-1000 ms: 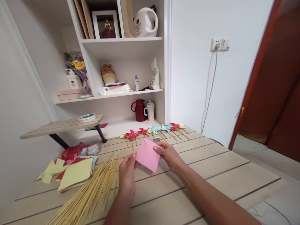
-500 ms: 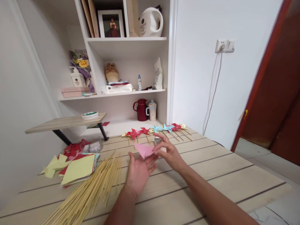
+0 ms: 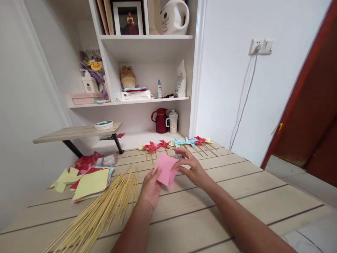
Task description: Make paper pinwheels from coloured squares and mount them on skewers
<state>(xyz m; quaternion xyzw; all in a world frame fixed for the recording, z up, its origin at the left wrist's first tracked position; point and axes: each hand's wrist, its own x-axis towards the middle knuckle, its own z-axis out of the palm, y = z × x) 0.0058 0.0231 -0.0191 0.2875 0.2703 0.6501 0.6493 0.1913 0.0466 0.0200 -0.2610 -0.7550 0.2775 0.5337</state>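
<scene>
At the near edge, a loose sheaf of bamboo skewers (image 3: 102,214) is spread over the slatted wooden table (image 3: 237,196), at about eight o'clock from the hands. Just beyond it, a pink paper square (image 3: 166,170) is held above the tabletop between both hands. The left hand (image 3: 150,188) is closed on the sheet's lower left edge from beneath, while the right hand (image 3: 193,170) is pinched on its right side with the other fingers loosely spread. The sheet appears bent or partly folded (no pinwheel shape can yet be made out), so this piece is judged to be at an early stage, with no skewer attached.

At nine o'clock, a stack of coloured paper squares (image 3: 91,181) is laid out, yellow on top, and red paper offcuts (image 3: 85,162) are piled behind it. At twelve o'clock, along the far edge of the table, a row of finished paper pinwheels (image 3: 175,144) on sticks is lined up, in red, blue and yellow. Beyond that, a dark red jug (image 3: 160,120) is seen on the lowest shelf.
</scene>
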